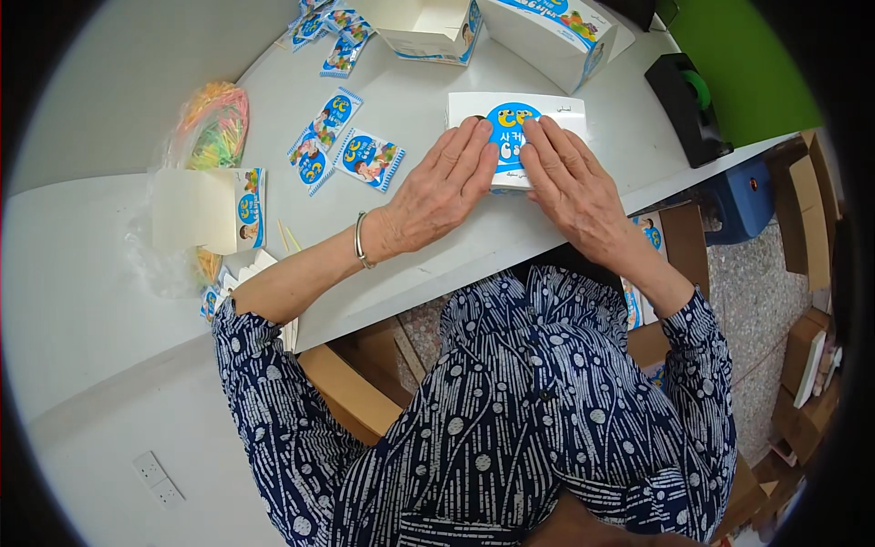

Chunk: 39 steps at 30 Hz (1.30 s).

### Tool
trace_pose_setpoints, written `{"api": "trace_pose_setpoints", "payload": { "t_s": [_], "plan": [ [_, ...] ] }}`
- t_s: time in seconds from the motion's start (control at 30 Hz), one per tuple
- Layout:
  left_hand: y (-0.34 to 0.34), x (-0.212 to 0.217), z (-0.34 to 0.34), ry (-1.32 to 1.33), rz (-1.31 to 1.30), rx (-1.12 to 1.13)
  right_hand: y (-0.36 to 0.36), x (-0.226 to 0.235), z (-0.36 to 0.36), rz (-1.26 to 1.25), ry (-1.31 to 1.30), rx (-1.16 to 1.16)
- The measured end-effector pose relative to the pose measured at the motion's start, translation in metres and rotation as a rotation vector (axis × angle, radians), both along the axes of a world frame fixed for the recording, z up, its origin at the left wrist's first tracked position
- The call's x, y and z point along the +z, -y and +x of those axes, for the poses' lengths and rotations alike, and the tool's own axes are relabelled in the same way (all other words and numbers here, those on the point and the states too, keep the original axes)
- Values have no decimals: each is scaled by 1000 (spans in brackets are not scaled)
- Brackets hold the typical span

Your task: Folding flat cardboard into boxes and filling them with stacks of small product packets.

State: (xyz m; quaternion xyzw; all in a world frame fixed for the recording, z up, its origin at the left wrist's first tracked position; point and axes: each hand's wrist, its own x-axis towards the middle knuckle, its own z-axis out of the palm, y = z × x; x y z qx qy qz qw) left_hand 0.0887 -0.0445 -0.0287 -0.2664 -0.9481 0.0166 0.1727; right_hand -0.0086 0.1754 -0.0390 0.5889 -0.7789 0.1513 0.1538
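A white carton (510, 114) with a blue round picture lies flat on the white table (428, 251). My left hand (442, 187) rests palm down on its near left part, fingers together and stretched out. On the box's near right part my right hand (570, 178) presses flat in the same way. Both hands cover the carton's near edge. A metal bracelet (360, 242) circles my left wrist.
Blue and white sachets (342, 146) lie left of the carton. An open carton (214, 210) stands at the left, by a bag of coloured sticks (214, 123). Two open cartons (433, 27) sit at the back, a black tape dispenser (688, 105) right. Cardboard boxes (807, 219) crowd the floor.
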Motion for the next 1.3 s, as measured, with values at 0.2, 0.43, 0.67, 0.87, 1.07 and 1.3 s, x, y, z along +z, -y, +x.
{"api": "trace_pose_setpoints", "payload": {
  "t_s": [0.2,0.43,0.67,0.87,1.07,1.3],
  "plan": [
    [-23,-5,0,-77,-10,167,4,-10,-15,-138,85,87],
    [-35,-19,-9,-187,64,181,2,-16,-39,-227,18,184],
    [-71,-14,-7,-178,161,258,4,-14,-37,-351,107,241],
    [-66,-30,-8,-261,233,311,-55,8,-62,-530,149,-12],
    [-70,-29,-11,-263,313,326,-153,13,-130,-397,80,-804],
    [-68,-28,-10,-237,346,322,-162,31,-152,-107,591,-790]
  ]
}}
